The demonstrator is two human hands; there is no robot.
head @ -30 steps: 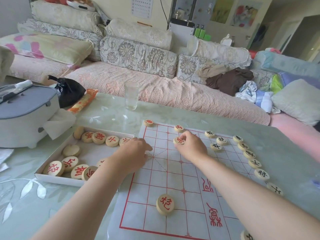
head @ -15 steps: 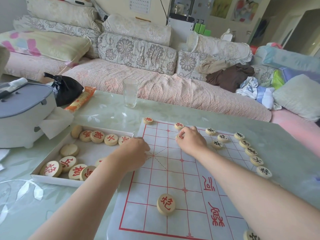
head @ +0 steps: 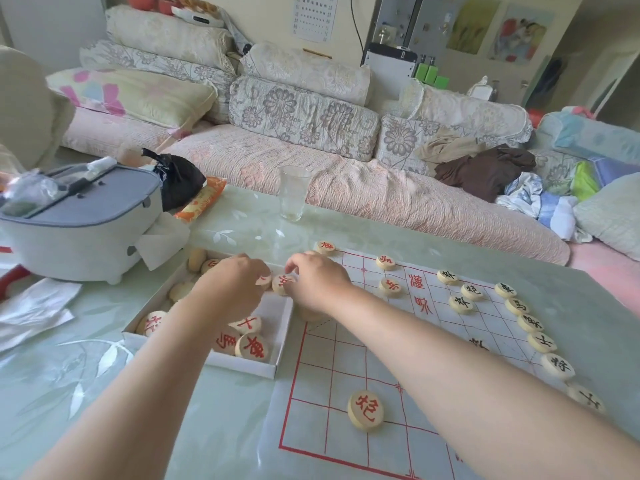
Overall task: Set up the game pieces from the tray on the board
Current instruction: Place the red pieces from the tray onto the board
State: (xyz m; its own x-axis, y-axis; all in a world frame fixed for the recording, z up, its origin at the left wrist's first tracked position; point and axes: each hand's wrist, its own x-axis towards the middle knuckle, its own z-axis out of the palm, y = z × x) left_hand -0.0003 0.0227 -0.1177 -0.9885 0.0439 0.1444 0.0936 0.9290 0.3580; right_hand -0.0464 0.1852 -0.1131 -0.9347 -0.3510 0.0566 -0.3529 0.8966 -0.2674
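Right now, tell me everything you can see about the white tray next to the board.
The white tray is a shallow rectangular box, apparently cardboard, lying flat on the glass table with its right wall beside the board. Round, wood-coloured pieces with red characters lie loose in it, some face down. The left hand reaches into it, and the right hand pinches a red-marked piece over its far right corner.

Bright, soft daylight throughout, no harsh shadows. Pale sheen on glass tabletop [head: 242, 223]. Faint shadow beneath forearms on board [head: 346, 375]. Wide-angle bend at edges, sofa [head: 346, 188] line curving. Slight motion softness overall, corners smeared.
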